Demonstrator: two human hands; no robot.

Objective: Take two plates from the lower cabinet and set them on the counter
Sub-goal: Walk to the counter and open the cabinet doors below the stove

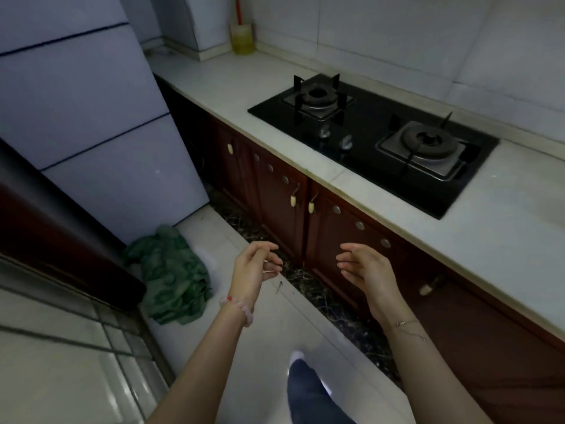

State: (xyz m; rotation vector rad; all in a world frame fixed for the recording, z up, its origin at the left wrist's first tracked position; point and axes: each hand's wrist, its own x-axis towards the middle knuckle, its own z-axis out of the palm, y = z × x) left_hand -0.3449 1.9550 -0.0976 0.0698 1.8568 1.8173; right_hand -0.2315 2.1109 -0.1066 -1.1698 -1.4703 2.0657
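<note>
Pale counter (504,240), closed lower cabinet (284,206)

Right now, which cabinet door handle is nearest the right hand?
The handle just right of the centre seam, above the right hand. Its twin sits left of the seam; the others lie further off.

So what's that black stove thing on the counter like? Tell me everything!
The gas stove is a flat, shiny black panel, glass by the look of it, set into the pale counter. It has two round burners, each in a silvery metal tray with black pot supports. Two small silvery knobs sit at its front edge between the burners. No flame shows, nothing stands on it, and neither hand touches it.
</note>
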